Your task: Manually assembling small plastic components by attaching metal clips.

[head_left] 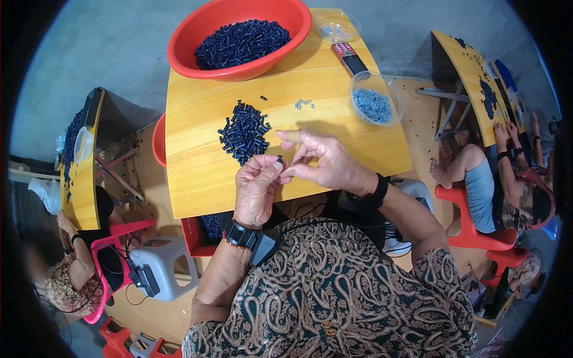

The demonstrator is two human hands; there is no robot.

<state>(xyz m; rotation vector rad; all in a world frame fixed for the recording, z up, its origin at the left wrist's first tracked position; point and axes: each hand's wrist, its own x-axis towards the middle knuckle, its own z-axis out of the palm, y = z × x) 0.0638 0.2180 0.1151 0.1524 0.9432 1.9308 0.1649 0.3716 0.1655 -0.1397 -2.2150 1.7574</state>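
Over the near edge of the yellow table point(203, 161), my left hand point(253, 188) is closed, pinching a small black plastic piece point(279, 159) between thumb and fingertips. Close beside it, my right hand point(331, 161) has its thumb and a finger pressed together, with another finger stretched out. Whatever sits in that pinch is too small to make out. Just beyond my left hand lies a heap of small black plastic pieces point(243, 131). A few tiny silvery metal parts point(304, 104) are scattered to its right.
A big red basin point(179, 51) full of black pieces stands at the far left. A clear tub point(397, 107) of small metal parts, a phone point(351, 58) and another clear tub point(340, 27) line the right side. People sit at side tables point(86, 197) left and right point(465, 71).
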